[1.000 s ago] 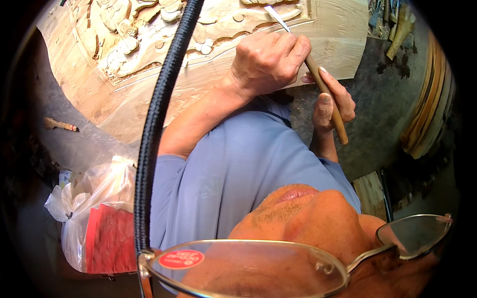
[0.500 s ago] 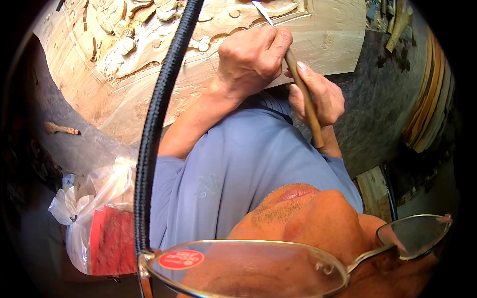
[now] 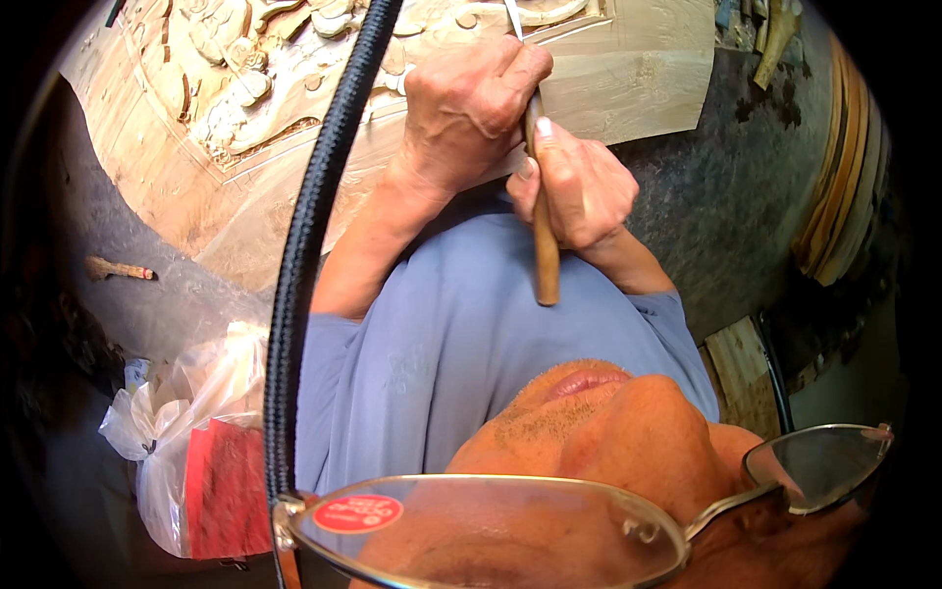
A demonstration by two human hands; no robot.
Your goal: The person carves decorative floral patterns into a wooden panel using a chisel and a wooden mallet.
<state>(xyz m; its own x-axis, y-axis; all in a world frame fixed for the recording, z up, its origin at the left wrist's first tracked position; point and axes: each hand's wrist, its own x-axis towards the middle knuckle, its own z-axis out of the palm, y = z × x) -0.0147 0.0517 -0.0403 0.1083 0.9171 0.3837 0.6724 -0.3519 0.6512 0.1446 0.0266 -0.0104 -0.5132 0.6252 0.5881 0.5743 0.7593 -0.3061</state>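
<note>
My left hand (image 3: 461,108) is closed round the upper part of a long chisel (image 3: 545,265), over the carved wooden panel (image 3: 569,118) with raised scrollwork and floral shapes. The slim steel blade points up onto the carving near the top edge of the view. Below and to the right of it, my right hand (image 3: 579,191) grips the wooden handle, thumb along the shaft. The handle's end hangs over the front of my blue shirt. A black braided cord crosses the panel from the top, left of both hands.
Beside the panel at top right lie several tools (image 3: 775,39). Curved boards (image 3: 839,177) stand at the right, a wood piece (image 3: 736,363) lower down. At left are a short wooden-handled tool (image 3: 113,267) and a clear bag (image 3: 162,432) with a red item (image 3: 226,491).
Both hands have moved leftward with the chisel, the left also slightly up. The chisel has turned from a strong diagonal to nearly vertical in the picture.
</note>
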